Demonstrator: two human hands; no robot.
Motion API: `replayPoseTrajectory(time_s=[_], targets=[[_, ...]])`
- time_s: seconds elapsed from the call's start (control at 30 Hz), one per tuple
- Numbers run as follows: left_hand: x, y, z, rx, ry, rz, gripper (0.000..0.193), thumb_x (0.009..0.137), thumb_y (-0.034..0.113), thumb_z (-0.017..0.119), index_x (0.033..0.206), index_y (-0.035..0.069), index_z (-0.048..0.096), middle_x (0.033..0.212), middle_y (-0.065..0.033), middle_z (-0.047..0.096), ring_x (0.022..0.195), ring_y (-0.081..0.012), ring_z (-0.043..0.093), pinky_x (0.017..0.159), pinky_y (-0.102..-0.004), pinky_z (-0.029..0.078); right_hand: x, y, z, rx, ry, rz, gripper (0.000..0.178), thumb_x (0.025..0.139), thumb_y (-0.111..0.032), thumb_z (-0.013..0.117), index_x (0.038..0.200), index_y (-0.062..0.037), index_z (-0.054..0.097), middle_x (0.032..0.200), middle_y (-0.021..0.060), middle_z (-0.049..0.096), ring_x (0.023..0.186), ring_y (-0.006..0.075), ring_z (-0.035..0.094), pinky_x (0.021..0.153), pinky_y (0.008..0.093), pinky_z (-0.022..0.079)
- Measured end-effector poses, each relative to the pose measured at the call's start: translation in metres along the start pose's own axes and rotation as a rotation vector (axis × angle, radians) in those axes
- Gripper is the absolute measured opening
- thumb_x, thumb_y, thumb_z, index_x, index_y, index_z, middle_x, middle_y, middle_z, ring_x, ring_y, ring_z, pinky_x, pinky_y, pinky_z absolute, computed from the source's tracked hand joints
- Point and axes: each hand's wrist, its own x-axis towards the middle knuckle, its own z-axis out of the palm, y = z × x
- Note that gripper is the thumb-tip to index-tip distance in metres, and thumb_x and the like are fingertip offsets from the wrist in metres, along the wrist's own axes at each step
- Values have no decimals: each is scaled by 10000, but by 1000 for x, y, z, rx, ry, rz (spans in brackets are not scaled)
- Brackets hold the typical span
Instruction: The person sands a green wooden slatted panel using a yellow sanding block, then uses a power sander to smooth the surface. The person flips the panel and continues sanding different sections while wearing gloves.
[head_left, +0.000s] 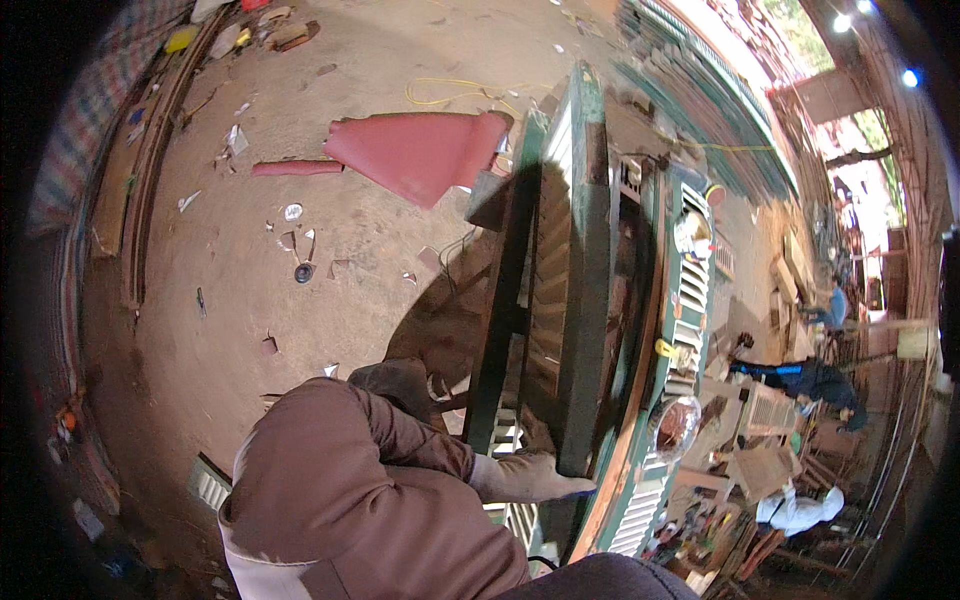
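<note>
A brown sleeve comes in from the lower left and ends in my left hand (530, 474), which seems to wear a greyish glove. Its thumb lies across the near end of a dark green louvred shutter (580, 300), and its fingers curl round the frame. The shutter stands on its long edge, running away from me. Just left of it is another dark frame (500, 360), with pale slats showing near my hand. My right hand is not in view; a dark clothed shape crosses the bottom edge.
Right of the shutter, a green louvred panel (640, 500) bears a clear round container (677, 425) and small items. Red sheeting (420, 150) and scraps lie on the dirt floor. More green shutters (700, 100) are stacked at the far right. Several people (800, 510) are off to the right.
</note>
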Motion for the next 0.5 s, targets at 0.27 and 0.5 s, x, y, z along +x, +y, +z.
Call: replayPoseTrajectory(time_s=[0.27, 0.5], targets=[[20, 36, 15, -123, 75, -45, 940, 765, 816, 685, 1030, -86, 700, 970, -196, 702, 946, -297, 704, 856, -410, 559, -34, 19, -1, 105, 33, 87, 562, 1074, -501, 475, 1347, -27, 607, 1082, 88, 695, 981, 259, 652, 876, 380, 524], [63, 42, 42, -346, 41, 192, 1228, 847, 649, 740, 1460, -221, 127, 1462, -353, 425, 1342, -383, 468, 1138, -375, 383, -35, 66, -24, -300, 214, -104, 641, 1081, -560, 435, 1368, -11, 597, 1038, 71, 694, 971, 255, 635, 907, 386, 496]])
